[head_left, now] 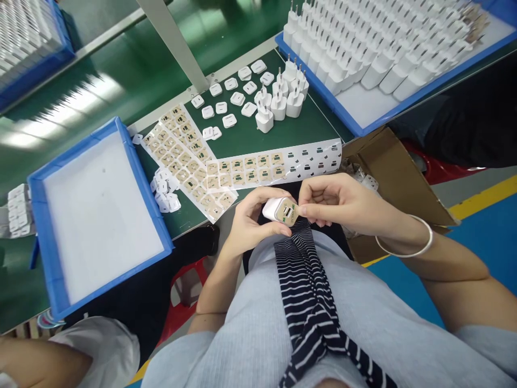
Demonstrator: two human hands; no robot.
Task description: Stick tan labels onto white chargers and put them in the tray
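My left hand is wrapped around a white wall charger, its port end facing me. A tan sticker with green marks covers that end, with the ports showing through its cutouts. Thumb and fingertips of my right hand are closed at the sticker's right edge. Just beyond my hands lies a long sheet of tan stickers, its right part bare of them. A second group of sticker sheets lies to its left, partly overlapped. Several white chargers stand pins up on the green table.
Small white square caps are spread at the back, with more heaped at the left. A blue-rimmed tray is at the left; another blue tray holds rows of chargers. A cardboard box sits below the table's right edge. Another person's arm shows lower left.
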